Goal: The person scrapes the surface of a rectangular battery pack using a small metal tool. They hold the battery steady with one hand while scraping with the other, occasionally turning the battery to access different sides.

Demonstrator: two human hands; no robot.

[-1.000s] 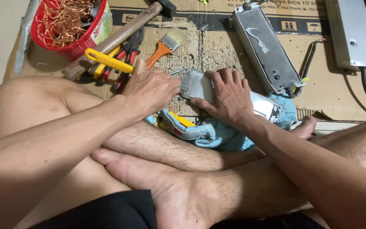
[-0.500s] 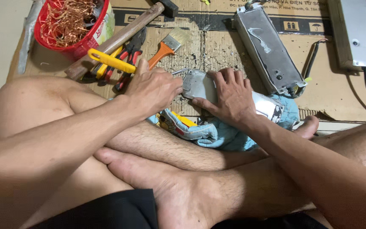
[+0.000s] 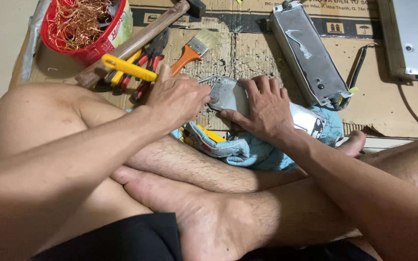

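Left hand (image 3: 177, 96) is closed around a yellow-handled tool (image 3: 129, 68), tip at the grey metal casing (image 3: 228, 95). Right hand (image 3: 262, 108) lies flat, fingers spread, pinning the casing on cardboard (image 3: 247, 53) over a blue cloth (image 3: 247, 147) for steadiness.

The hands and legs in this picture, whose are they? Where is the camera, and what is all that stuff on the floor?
The camera sits on a person's head, looking down at their crossed legs. Their right hand presses a grey metal box onto a blue cloth. Their left hand grips a yellow-handled tool at the box's edge. On the cardboard lie a hammer, red pliers, a paintbrush, a red tub of copper wire and another long metal box.
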